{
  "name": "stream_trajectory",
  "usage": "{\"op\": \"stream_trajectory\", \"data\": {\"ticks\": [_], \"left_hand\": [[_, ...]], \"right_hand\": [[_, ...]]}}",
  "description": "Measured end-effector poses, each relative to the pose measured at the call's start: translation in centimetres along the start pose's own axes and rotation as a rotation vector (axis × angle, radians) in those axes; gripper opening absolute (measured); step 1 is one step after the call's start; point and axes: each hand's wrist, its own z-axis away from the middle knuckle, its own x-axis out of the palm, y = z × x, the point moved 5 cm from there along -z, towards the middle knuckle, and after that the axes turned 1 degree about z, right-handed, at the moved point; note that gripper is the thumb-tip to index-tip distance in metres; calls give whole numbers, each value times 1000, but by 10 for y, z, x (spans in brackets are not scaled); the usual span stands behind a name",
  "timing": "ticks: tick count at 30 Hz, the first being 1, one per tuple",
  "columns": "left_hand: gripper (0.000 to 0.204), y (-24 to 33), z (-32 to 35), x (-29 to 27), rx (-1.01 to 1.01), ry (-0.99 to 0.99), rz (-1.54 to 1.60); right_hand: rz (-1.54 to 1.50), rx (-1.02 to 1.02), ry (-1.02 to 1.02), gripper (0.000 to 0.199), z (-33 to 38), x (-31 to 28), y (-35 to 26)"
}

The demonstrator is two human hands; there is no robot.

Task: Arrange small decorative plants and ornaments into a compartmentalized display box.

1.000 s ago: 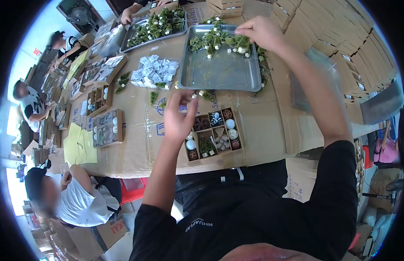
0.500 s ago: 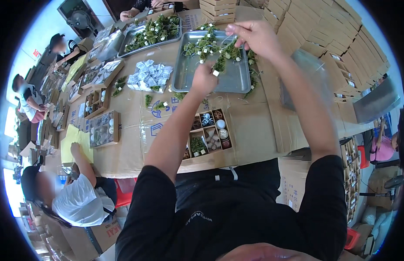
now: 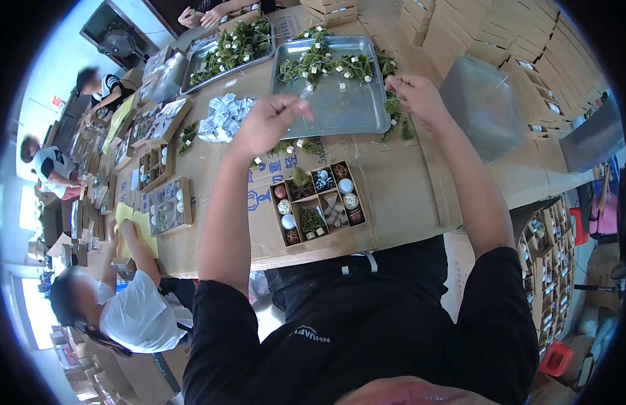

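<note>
Above the near edge of the metal tray (image 3: 340, 111), the left hand (image 3: 266, 125) and right hand (image 3: 414, 94) are both raised, fingers pinched together; something thin seems to run between them, but it is too fine to tell what it is. The tray is a shallow, grey rectangle with bare metal in its near half and a row of small green moss-like sprigs (image 3: 326, 64) with white tags across its far half. A few more sprigs (image 3: 394, 111) lie on the cardboard beside its right rim.

Just below the hands sits an open brown gift box (image 3: 318, 202), split into compartments that hold small round ornaments and bits of greenery. Left of the tray lies a heap of small silvery-white packets (image 3: 222, 118). A second metal tray (image 3: 225, 50) of greenery stands farther back on the left. Similar compartment boxes (image 3: 168, 206) line the cardboard-covered table (image 3: 407, 209) to the left, where three other people work. Stacked cardboard cartons (image 3: 475, 34) fill the far right.
</note>
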Motion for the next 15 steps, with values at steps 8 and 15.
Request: {"op": "stream_trajectory", "data": {"ticks": [8,15], "left_hand": [[66,-1,-97,-30,156,552,-863],[81,11,-11,100,210,-117,174]], "right_hand": [[-61,144,-181,22,9,19,-30],[72,176,-830,20,45,68,-93]]}}
